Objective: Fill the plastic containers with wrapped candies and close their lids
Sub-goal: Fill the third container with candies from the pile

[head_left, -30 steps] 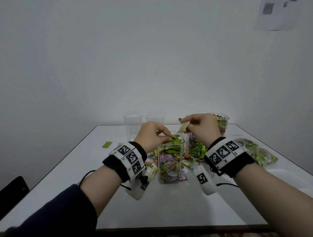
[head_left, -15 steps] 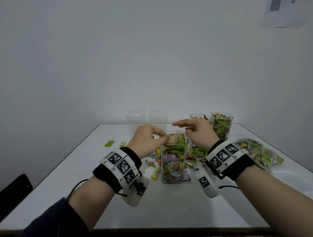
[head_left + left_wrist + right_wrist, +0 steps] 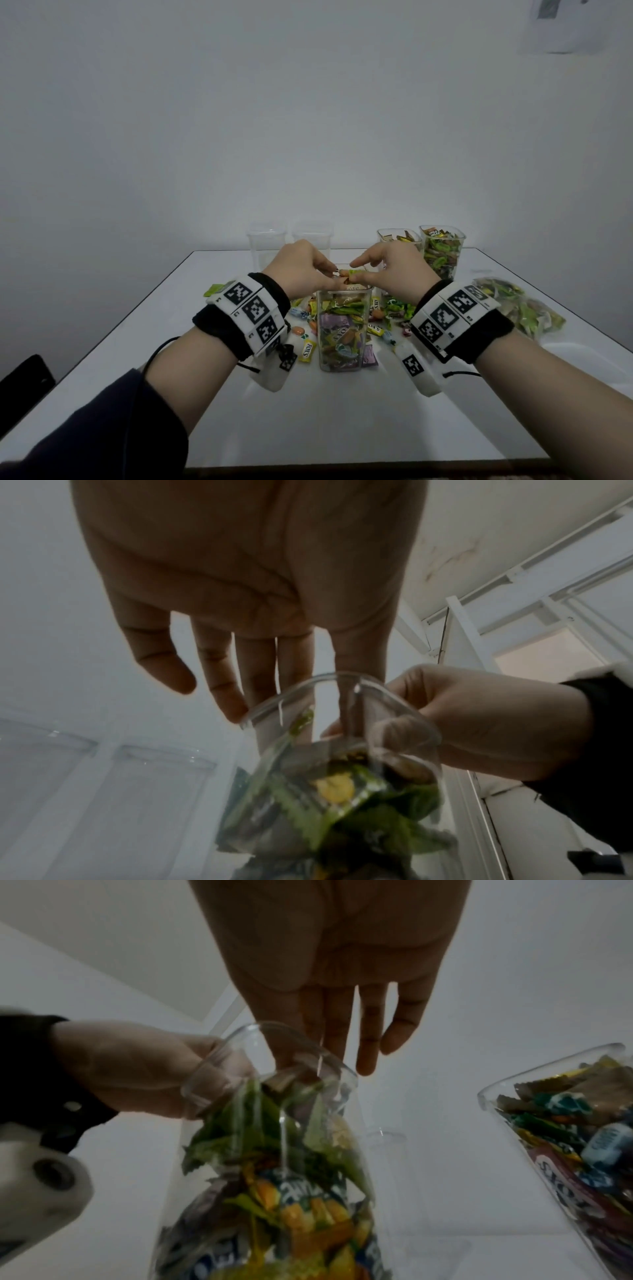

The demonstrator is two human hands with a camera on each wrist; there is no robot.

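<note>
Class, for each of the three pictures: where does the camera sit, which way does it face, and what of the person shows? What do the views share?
Head: above, looking down the table; both forearms, left hand, right hand.
Left wrist: under the palm, looking along the fingers at the container.
Right wrist: the same from the other side; fingers.
Shared: the candy-filled container, both hands.
</note>
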